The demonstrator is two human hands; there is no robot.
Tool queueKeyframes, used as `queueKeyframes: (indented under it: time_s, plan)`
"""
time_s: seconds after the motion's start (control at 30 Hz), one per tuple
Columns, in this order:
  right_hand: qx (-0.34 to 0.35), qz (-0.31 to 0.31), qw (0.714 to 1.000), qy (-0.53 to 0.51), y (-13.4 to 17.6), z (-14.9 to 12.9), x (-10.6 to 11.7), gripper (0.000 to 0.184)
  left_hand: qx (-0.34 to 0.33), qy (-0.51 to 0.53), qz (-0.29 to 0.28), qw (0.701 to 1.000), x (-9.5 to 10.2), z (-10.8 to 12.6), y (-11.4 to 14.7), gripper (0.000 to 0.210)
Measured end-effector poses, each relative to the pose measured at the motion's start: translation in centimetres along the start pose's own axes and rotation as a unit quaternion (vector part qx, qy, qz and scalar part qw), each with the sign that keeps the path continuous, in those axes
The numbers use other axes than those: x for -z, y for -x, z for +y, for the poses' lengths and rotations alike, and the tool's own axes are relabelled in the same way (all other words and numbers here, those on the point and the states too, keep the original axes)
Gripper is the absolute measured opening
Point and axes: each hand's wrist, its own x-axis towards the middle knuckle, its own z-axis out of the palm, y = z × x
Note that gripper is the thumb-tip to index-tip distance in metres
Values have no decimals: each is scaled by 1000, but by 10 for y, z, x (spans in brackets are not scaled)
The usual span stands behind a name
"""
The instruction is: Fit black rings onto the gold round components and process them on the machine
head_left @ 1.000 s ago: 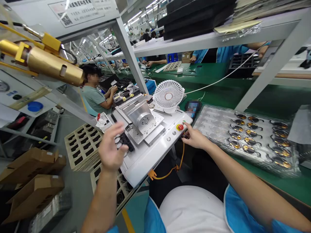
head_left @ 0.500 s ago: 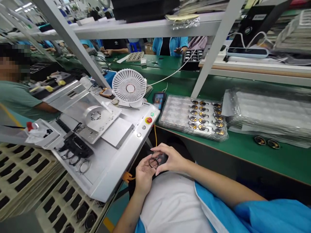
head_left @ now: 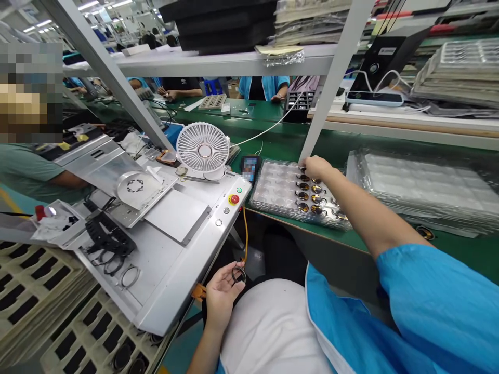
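My left hand (head_left: 221,292) is held low in front of my belly, its fingers and thumb closed around a thin dark ring (head_left: 233,275). My right hand (head_left: 318,168) is stretched out over the clear plastic tray (head_left: 273,182), with its fingertips down at the back row of parts. Those fingers are bent together, and whatever is between them is hidden. Round dark and amber parts with curled tails (head_left: 302,196) sit in rows in the tray's right half. My forearm covers some of them.
On the left stands a white machine (head_left: 195,259) with a red stop button (head_left: 234,199), a white fan (head_left: 203,150) and loose rings (head_left: 130,276). Stacked clear trays (head_left: 421,176) lie right. A slanted shelf post (head_left: 331,78) rises behind my right hand. A co-worker's arm (head_left: 66,179) is at far left.
My right hand has left the ring and moved forward and right to the tray of parts. My left hand keeps the ring and sits slightly lower. The view has shifted a little.
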Motion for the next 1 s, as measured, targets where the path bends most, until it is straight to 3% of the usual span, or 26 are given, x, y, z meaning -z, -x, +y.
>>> queueKeyframes:
  time_s: [0.17,0.3,0.4,0.5,0.57,0.63,0.7,0.73,0.87,1.0]
  plan:
    - [-42,-62,997,28,-12,7,-3,29,-2,1,0,1000,4,-2,6,44]
    - [-52,-46,998,2,-7,0,3,22,20,14,2,1000,4,1,6,46]
    - [-49,-21,997,-50,22,-17,-5,11,34,15,-10,999,1,5,3,50]
    - [-30,-62,988,-141,81,-48,-41,32,26,16,-62,998,-11,11,-2,57]
    - [-9,-123,965,-231,130,-73,-74,44,13,22,-122,992,-22,17,-5,69]
    - [8,-205,888,-411,175,-98,-103,49,2,26,-171,985,-31,22,-9,83]
    - [13,-249,833,-494,207,-117,-121,50,-1,19,-188,982,-36,26,-10,91]
    - [22,-250,833,-493,217,-123,-127,48,0,12,-188,982,-36,27,-11,92]
    - [167,-167,909,-344,226,-129,-132,36,14,-9,-180,984,-26,29,-8,89]
    - [325,-162,893,-265,219,-122,-132,38,64,-9,-201,977,-15,32,-6,96]
